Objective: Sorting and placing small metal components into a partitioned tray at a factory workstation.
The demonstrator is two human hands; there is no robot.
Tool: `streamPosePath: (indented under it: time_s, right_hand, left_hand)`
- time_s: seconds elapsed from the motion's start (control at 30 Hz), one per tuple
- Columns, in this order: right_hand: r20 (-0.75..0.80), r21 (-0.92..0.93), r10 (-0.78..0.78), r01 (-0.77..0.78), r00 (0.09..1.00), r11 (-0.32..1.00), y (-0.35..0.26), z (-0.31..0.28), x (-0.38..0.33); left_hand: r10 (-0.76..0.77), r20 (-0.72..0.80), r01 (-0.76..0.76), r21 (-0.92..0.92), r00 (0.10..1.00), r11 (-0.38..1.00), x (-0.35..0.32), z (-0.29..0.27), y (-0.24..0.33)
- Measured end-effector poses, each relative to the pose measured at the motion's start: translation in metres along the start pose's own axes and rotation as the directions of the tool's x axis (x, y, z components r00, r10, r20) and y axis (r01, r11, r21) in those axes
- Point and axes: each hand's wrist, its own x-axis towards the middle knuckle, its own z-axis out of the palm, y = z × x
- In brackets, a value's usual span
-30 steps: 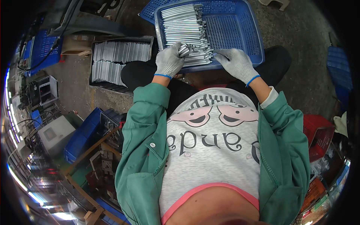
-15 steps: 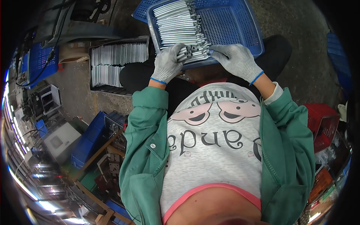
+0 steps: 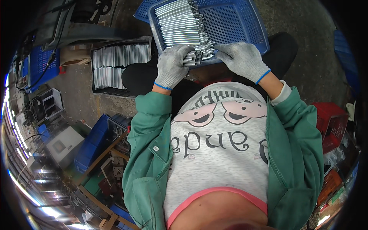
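Observation:
My left hand [image 3: 172, 66], in a grey knitted glove, is wrapped round a bundle of short metal tubes [image 3: 193, 58], their hollow ends pointing right. Just right of the bundle is my gloved right hand [image 3: 242, 60]. Its thumb and fingers come together at the near ends of the tubes; whether anything sits between them is too small to make out. Both hands are over the near rim of a blue perforated plastic basket [image 3: 264, 28]. Rows of shiny metal tubes [image 3: 178, 25] lie stacked in the basket's left part.
Left of my knee, a dark crate [image 3: 93, 78] holds two rows of similar metal tubes [image 3: 122, 56]. A red plastic basket [image 3: 320, 115] stands at the right. Blue bins [image 3: 90, 147], a pale box-shaped device [image 3: 64, 145] and a wooden frame [image 3: 96, 161] are at lower left.
The tube bundle in my left hand has turned slightly, so its open ends face me more and sit a little lower. My right hand has barely shifted.

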Motion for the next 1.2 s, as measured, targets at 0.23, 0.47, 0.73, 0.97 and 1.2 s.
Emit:
streamPosePath:
  time_s: [0.23, 0.47, 0.73, 0.97, 1.2]
  right_hand:
    - [0.117, -0.074, -0.048, 0.057, 0.992, 0.996, -0.007, -0.002, -0.002]
    - [0.112, 0.115, 0.055, -0.068, 0.992, 0.991, -0.013, -0.015, 0.002]
    - [0.141, 0.05, -0.041, 0.035, 0.989, 0.998, -0.009, -0.004, -0.001]
    - [0.171, 0.089, 0.054, -0.07, 0.984, 0.994, -0.012, -0.015, 0.005]
    - [0.112, 0.32, 0.022, -0.057, 0.993, 0.946, -0.008, 0.0, 0.001]
  left_hand:
    - [-0.002, -0.018, 0.002, 0.024, 1.0, 1.0, 0.001, -0.005, 0.006]
    - [0.054, -0.039, -0.051, 0.081, 0.998, 0.995, 0.001, -0.009, 0.006]
    - [0.082, -0.046, -0.073, 0.175, 0.996, 0.982, -0.003, -0.006, 0.003]
    - [0.074, -0.052, -0.069, 0.094, 0.996, 0.993, -0.003, -0.01, 0.004]
    - [0.059, -0.071, -0.053, 0.079, 0.996, 0.995, -0.007, -0.005, 0.0]
